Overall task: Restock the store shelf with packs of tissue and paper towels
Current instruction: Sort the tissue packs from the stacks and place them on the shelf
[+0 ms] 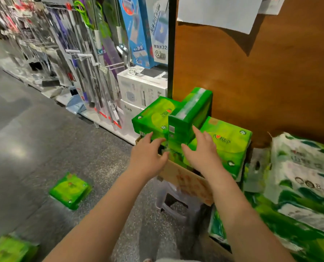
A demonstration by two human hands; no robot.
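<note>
Two hands were stretched toward a heap of green tissue packs piled on a cardboard box (185, 178), which was set on a pale plastic stool (173, 203). The left hand (148, 154) and the right hand (202, 150) were held apart with fingers spread and relaxed, on either side of a tilted tissue pack (189, 114); nothing was gripped. Flat packs (153, 116) and (227, 142) were seen beside it. Another green pack (70, 190) was left on the grey floor (34, 148), and one more (10, 250) near the bottom edge. Paper towel bundles (299, 176) were stacked to the right.
</note>
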